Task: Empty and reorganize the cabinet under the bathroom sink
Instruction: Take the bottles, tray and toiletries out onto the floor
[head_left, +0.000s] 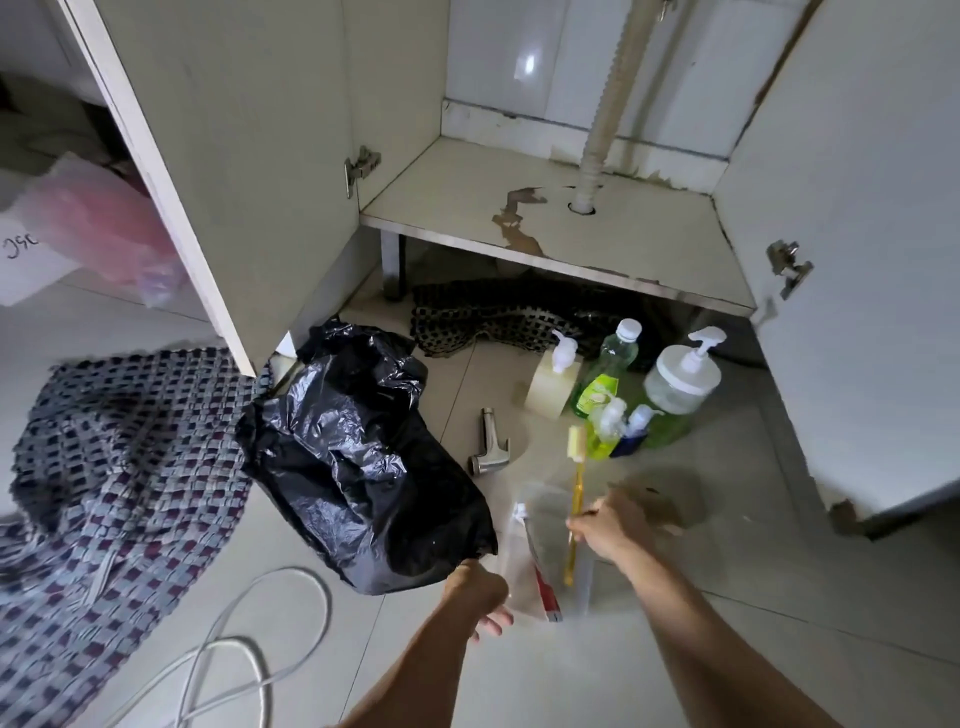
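Note:
The cabinet under the sink stands with both doors open; its stained shelf holds only the drain pipe. My right hand grips a yellow toothbrush, bristles up, above a clear plastic pouch. My left hand holds the pouch's lower left edge, next to a crumpled black plastic bag on the floor. Several bottles stand on the tiles before the cabinet: a cream pump dispenser, a green bottle, a large pump jar and small spray bottles.
A metal sprayer head lies on the tiles. A dark woven mat sits under the cabinet, a checked mat at the left. A white hose loops near me. A pink bag lies far left.

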